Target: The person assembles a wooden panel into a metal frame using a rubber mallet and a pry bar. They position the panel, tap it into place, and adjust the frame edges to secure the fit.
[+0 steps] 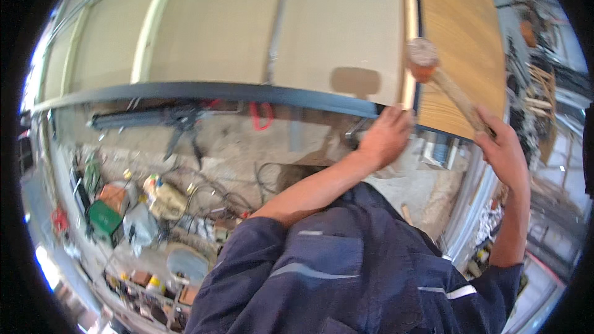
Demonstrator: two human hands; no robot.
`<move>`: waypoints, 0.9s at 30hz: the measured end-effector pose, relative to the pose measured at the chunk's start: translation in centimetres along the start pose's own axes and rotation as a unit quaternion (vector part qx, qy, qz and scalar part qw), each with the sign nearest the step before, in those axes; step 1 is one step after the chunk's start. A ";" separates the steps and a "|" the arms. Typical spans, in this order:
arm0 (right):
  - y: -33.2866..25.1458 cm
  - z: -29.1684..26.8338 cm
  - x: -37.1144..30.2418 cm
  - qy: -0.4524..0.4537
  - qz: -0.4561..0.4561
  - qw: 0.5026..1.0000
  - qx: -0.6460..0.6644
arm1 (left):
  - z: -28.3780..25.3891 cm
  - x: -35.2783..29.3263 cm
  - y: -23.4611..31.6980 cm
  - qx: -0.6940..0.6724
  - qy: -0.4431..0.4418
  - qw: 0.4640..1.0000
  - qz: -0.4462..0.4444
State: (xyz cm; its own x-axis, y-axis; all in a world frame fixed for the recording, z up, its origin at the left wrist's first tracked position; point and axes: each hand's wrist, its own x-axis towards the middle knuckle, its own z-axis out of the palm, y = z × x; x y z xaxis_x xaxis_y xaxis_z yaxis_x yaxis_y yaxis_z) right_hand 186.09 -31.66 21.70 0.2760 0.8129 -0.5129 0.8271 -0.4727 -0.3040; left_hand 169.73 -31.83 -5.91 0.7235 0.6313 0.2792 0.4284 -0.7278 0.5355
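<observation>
My right hand (502,148) is wrapped around the handle of a mallet (456,96). The mallet's thick head (422,59) is over a pale wooden strip (409,15), and its shadow falls on the panel to the left. At the near end of that strip, my left hand (388,136) grips the corner with its fingers bent over it. A dark metal bar (216,91) runs along the near edge of the large beige panel (337,18) and meets the strip at this corner. Right of the strip lies a wood-grain board (467,31).
Below the panel edge is a caulking gun (176,117), with a red loop (261,116) beside it. Cables, a green box (105,221), a plastic bag (141,226) and other clutter cover the floor at left. Metal profiles (473,204) stand near my right arm.
</observation>
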 end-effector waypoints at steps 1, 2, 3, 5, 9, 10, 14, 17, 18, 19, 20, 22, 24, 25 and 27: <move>-0.1 0.7 -0.2 0.008 0.004 1.000 0.014 | -0.6 0.2 0.4 -0.011 -0.019 1.000 -0.001; -0.5 1.4 -0.3 0.014 0.021 0.999 0.047 | -0.9 0.4 0.5 -0.020 -0.035 0.999 -0.002; -0.8 2.1 -0.3 0.017 0.035 0.996 0.078 | -0.8 0.2 0.2 -0.025 -0.026 0.999 -0.007; 1.2 4.6 -0.1 0.055 -0.003 0.987 0.153 | -0.1 -0.4 -0.1 -0.041 0.015 0.999 -0.002; 1.8 8.3 -0.6 0.089 -0.016 0.958 0.271 | -2.2 -0.8 -1.1 -0.056 0.061 0.996 0.043; 2.5 9.1 -0.9 0.104 -0.018 0.950 0.295 | -2.8 -1.5 -1.3 -0.089 0.081 0.992 0.040; 5.2 10.1 -1.8 0.105 -0.046 0.932 0.343 | -7.4 -7.1 -2.0 -0.187 0.185 0.965 0.015; 6.9 10.2 -2.3 0.102 -0.045 0.926 0.360 | -7.8 -13.8 -3.1 -0.151 0.136 0.974 -0.104; 7.5 10.3 -2.5 0.104 -0.044 0.922 0.371 | -8.0 -15.8 -3.6 -0.136 0.118 0.971 -0.157; 7.9 10.5 -2.7 0.104 -0.041 0.918 0.380 | -7.8 -17.7 -4.3 -0.108 0.140 0.963 -0.203; 8.3 10.7 -3.0 0.105 -0.036 0.914 0.390 | -7.5 -19.3 -4.8 -0.080 0.161 0.952 -0.249; 8.9 11.3 -3.6 0.100 -0.034 0.911 0.398 | -7.4 -21.1 -6.1 -0.038 0.151 0.925 -0.348; 9.4 11.9 -4.3 0.095 -0.037 0.913 0.395 | -7.7 -20.6 -6.7 -0.071 0.197 0.893 -0.398; 9.8 12.3 -4.6 0.095 -0.035 0.911 0.399 | -7.8 -20.1 -7.0 -0.087 0.221 0.875 -0.423; 11.6 13.4 -5.2 0.086 -0.044 0.899 0.426 | -7.0 -18.7 -7.1 -0.105 0.238 0.861 -0.437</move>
State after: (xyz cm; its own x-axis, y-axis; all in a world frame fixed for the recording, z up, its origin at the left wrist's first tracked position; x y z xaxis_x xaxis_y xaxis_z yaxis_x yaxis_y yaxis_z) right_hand 187.71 -45.88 10.10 0.3597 0.8659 -0.3476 0.1933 -0.4336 -0.8801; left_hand 149.37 -36.55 -9.32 -0.1493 0.9882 -0.0355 0.5528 0.1132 0.8256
